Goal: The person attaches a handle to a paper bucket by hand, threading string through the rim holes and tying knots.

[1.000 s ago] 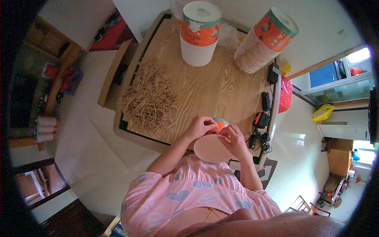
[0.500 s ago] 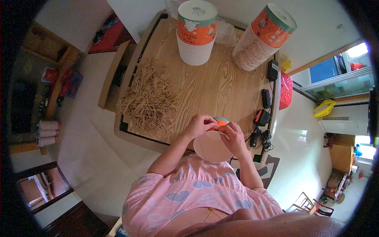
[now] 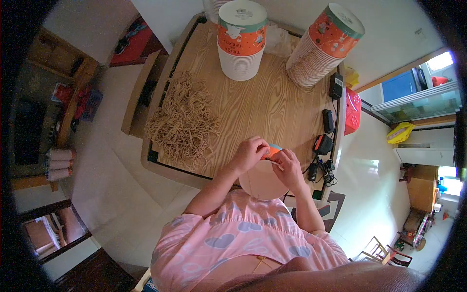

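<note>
A paper bucket [image 3: 263, 181] is tilted at the front edge of the table, its pale open mouth facing me and a strip of its orange and teal outside showing at the far side. My left hand [image 3: 251, 155] is closed, thumb and fingers pinched at the bucket's far rim. Closed on the same rim, just to the right, is my right hand [image 3: 289, 170]. A thin pale piece shows by its fingertips, too small to name. Fine dark lines run across the bucket's inside. To the left lies a tangled heap of tan cords [image 3: 184, 121].
Two stacks of upturned printed paper buckets, one upright [image 3: 242, 41] and one leaning [image 3: 325, 46], stand at the back of the wood-grain table [image 3: 262, 109]. Chargers [image 3: 335, 86] and a coil of black cable [image 3: 330, 174] line the right edge. A red plastic container [image 3: 352, 112] is beyond it.
My left hand has shifted slightly up and away along the rim. The bucket and my right hand stay almost in place.
</note>
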